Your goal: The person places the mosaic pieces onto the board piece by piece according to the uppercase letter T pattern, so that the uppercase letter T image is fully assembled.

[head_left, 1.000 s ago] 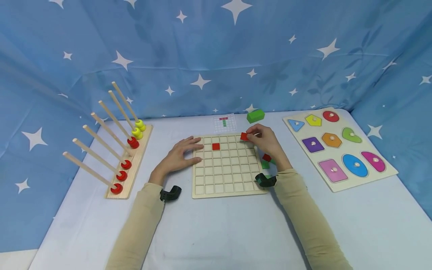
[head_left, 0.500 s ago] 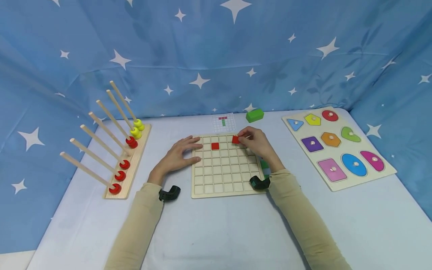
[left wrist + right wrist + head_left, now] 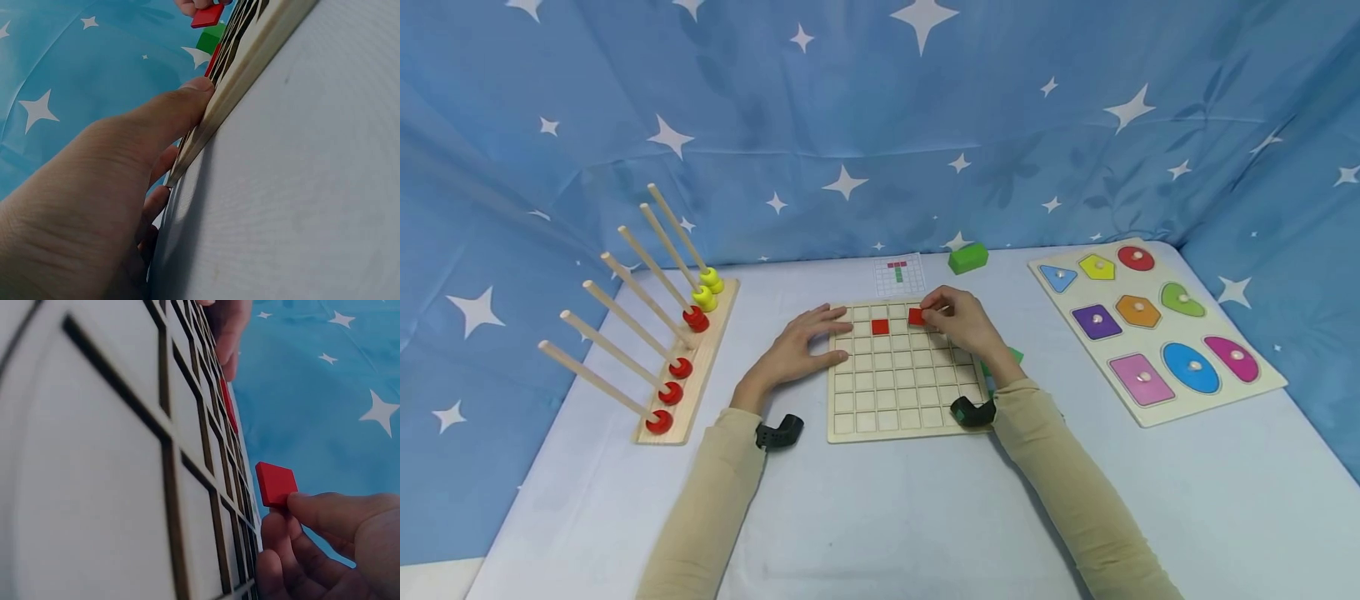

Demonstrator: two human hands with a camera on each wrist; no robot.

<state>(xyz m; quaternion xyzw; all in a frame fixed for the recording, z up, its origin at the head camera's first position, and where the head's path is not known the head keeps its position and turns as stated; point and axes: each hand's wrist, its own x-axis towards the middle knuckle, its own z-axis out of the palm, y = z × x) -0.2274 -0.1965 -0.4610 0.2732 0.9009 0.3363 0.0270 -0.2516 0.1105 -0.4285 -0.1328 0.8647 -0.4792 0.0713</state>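
A wooden grid board (image 3: 876,402) lies on the table between the hands. My right hand (image 3: 966,322) pinches a red square tile (image 3: 276,484) between thumb and fingers, close over the board's upper rows. A second red tile (image 3: 880,327) sits in a cell of the second row, left of the held one. My left hand (image 3: 797,346) rests at the board's left edge with fingers extended; its thumb (image 3: 181,106) touches the edge from above.
Behind the board lie a pattern card (image 3: 899,274) and a green block (image 3: 967,258). Green tiles (image 3: 1013,356) lie partly hidden by the right arm. A peg stand with rings (image 3: 700,367) stands left, a knobbed shape puzzle (image 3: 1157,329) right.
My right hand has carried the red tile leftward over the board, from its upper right corner toward the red tile in the second row. My left hand has stayed in place.
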